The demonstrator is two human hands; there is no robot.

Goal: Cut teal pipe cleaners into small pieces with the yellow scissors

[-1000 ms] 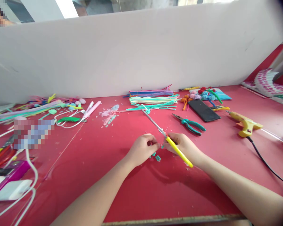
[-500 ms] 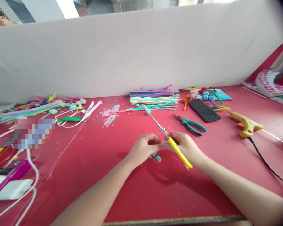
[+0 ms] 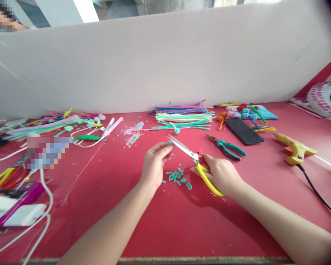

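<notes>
My right hand [image 3: 220, 171] is closed around the yellow handles of a pair of scissors [image 3: 183, 147], whose blades point up and to the left, slightly parted. Between the thumb and fingertips of my left hand [image 3: 156, 162] is a short teal pipe cleaner piece [image 3: 171, 142], mostly covered by the fingers and close to the blade tips. Below, between my hands, several short cut teal pieces [image 3: 176, 175] lie scattered on the red tabletop [image 3: 154, 228]. Just beyond the scissors rests a small teal pompom-like ball [image 3: 177, 130] with a pale stem.
Bundles of pipe cleaners [image 3: 183, 117] lie along the white partition [image 3: 165, 66]. To the right are pliers [image 3: 227, 147], a black phone [image 3: 245, 131] and a yellow glue gun [image 3: 295, 148] with its cord. Cables, a pink pen-like tool [image 3: 113, 127] and craft pieces crowd the left.
My hands have moved apart; the left went left and up to the blade tips. The scissors' blades have opened slightly, and the pile of teal pieces is now uncovered.
</notes>
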